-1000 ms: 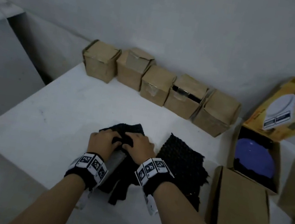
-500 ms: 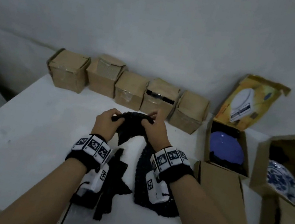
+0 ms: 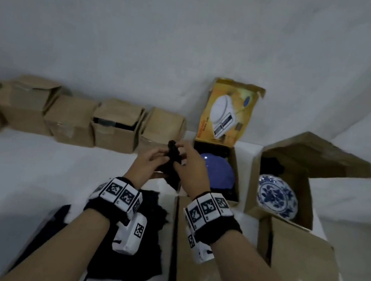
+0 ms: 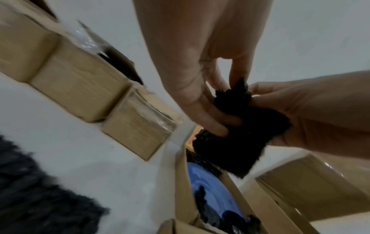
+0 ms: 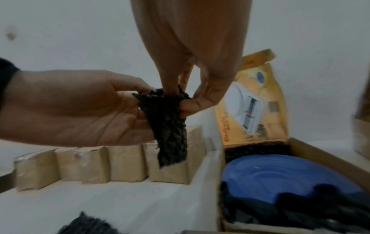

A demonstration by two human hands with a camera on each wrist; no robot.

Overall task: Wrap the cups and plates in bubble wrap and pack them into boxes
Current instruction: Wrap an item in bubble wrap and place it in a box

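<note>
Holding a black wrapped bundle (image 3: 172, 160) up off the white table (image 3: 24, 187), both hands pinch it: left hand (image 3: 151, 163) from the side, right hand (image 3: 191, 168) with fingers curled round its top. It hangs just beside the open box (image 3: 235, 173) with the blue plate (image 3: 217, 173). More black wrap (image 3: 138, 242) lies underneath.

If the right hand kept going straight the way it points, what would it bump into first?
Probably the yellow scale box standing behind the blue plate. The right hand, pinching black wrap, points away toward it, though depth is hard to judge.
</note>
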